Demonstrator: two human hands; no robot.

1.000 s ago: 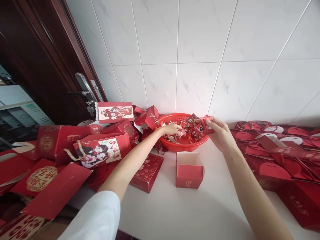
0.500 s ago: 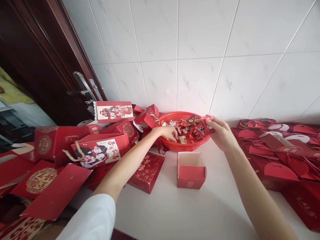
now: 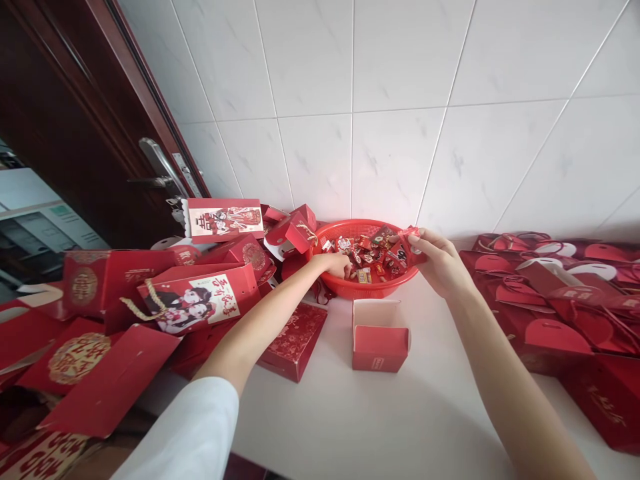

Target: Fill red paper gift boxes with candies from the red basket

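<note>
Two hands at a red basket of sweets

The left hand (image 3: 341,265) is inside the red basket (image 3: 370,289), its fingers curled down among the wrapped sweets (image 3: 367,256); whether its grip has anything in it, I cannot tell. At the basket's right rim, the right hand (image 3: 443,263) pinches a red-wrapped sweet (image 3: 410,233) between thumb and fingers. The basket stands on the white counter (image 3: 395,427), near the tiled wall (image 3: 385,160). Just in front of it sits an open-topped red box (image 3: 381,348). More red boxes (image 3: 200,303) crowd the left side, with handled boxes (image 3: 555,337) on the right.
</note>
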